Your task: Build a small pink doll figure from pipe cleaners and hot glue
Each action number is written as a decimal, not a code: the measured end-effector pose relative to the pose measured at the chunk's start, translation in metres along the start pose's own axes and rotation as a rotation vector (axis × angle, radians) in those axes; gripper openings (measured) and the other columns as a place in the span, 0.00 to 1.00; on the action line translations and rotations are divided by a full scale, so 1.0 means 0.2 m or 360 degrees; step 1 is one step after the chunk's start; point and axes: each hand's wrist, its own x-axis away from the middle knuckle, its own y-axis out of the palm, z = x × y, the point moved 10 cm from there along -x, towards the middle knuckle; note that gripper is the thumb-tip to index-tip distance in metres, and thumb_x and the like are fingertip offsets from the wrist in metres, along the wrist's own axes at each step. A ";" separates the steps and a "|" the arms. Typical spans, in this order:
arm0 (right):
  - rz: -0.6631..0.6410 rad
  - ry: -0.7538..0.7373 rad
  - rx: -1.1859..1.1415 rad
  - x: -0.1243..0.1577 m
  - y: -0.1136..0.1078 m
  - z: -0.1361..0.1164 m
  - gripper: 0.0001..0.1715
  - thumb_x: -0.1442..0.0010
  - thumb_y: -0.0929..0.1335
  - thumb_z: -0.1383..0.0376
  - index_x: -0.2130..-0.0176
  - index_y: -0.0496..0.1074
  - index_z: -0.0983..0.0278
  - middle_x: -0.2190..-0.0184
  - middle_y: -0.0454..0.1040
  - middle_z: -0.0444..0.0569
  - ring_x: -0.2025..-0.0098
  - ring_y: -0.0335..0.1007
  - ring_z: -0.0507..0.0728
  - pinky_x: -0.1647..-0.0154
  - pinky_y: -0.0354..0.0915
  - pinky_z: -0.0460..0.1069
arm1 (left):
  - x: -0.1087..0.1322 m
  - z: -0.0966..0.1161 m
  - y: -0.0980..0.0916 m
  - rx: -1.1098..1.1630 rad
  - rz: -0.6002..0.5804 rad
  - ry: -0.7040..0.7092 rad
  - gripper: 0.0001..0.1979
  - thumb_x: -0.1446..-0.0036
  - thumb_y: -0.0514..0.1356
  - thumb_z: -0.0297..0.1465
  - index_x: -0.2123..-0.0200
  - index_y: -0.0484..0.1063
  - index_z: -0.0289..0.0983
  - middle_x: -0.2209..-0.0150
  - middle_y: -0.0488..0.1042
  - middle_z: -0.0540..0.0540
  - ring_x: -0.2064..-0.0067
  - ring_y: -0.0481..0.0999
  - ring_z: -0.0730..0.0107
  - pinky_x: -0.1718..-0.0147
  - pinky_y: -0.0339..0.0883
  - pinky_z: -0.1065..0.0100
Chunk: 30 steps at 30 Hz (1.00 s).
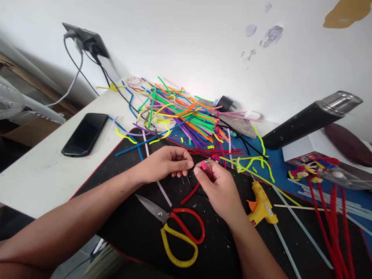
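Both hands meet over a black mat (130, 228) in the middle of the view. My left hand (165, 162) is closed in a pinch, fingertips against the end of a small pink and red pipe cleaner piece (204, 165). My right hand (216, 186) is curled round the same piece, thumb and forefinger pinching it. A red pipe cleaner (190, 193) runs from under the right hand down toward the scissors (177, 228), which lie shut just below the hands, with red and yellow handles. A yellow glue gun (261, 205) lies right of my right wrist.
A heap of coloured pipe cleaners (180, 112) fills the back of the white table (43, 170). A black phone (85, 133) lies at left. A black and steel flask (310, 120) lies at right, above red pipe cleaners (331, 217) and clear glue sticks (302, 228). Cables hang from a wall socket (85, 38).
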 end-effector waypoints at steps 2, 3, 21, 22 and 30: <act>-0.0007 0.0008 -0.0021 0.00 0.00 0.00 0.14 0.33 0.68 0.56 0.66 0.72 0.62 0.74 0.68 0.42 0.73 0.59 0.53 0.72 0.60 0.47 | 0.00 0.00 0.00 0.0006 0.0003 -0.0001 0.24 0.45 0.72 0.51 0.67 0.75 0.35 0.74 0.74 0.51 0.74 0.71 0.74 0.76 0.62 0.73; -0.0014 0.0017 -0.0031 0.00 0.01 0.01 0.14 0.33 0.68 0.56 0.66 0.71 0.62 0.74 0.68 0.42 0.72 0.59 0.53 0.71 0.60 0.47 | 0.00 0.00 0.00 0.0009 0.0002 0.0004 0.24 0.45 0.72 0.51 0.67 0.75 0.35 0.74 0.74 0.51 0.73 0.71 0.74 0.76 0.62 0.73; -0.0011 0.0027 -0.0093 -0.01 0.01 0.04 0.12 0.33 0.69 0.57 0.64 0.74 0.63 0.72 0.71 0.42 0.72 0.61 0.52 0.71 0.60 0.47 | -0.02 -0.06 0.03 0.0412 0.0001 -0.0012 0.23 0.48 0.76 0.47 0.68 0.77 0.32 0.72 0.81 0.46 0.75 0.77 0.74 0.75 0.70 0.73; -0.0003 0.0026 -0.0090 -0.01 0.00 0.04 0.12 0.33 0.69 0.57 0.64 0.74 0.63 0.73 0.70 0.42 0.72 0.61 0.52 0.71 0.60 0.47 | -0.02 -0.07 0.03 0.0464 0.0002 -0.0028 0.23 0.49 0.77 0.46 0.68 0.78 0.32 0.72 0.82 0.45 0.75 0.77 0.74 0.75 0.70 0.74; 0.0064 0.0039 -0.0086 -0.01 -0.03 0.04 0.13 0.34 0.69 0.55 0.65 0.73 0.62 0.75 0.65 0.40 0.74 0.56 0.52 0.73 0.57 0.47 | -0.03 -0.10 0.04 0.0761 -0.0035 -0.0155 0.21 0.53 0.80 0.40 0.64 0.82 0.31 0.70 0.84 0.42 0.73 0.81 0.73 0.73 0.76 0.75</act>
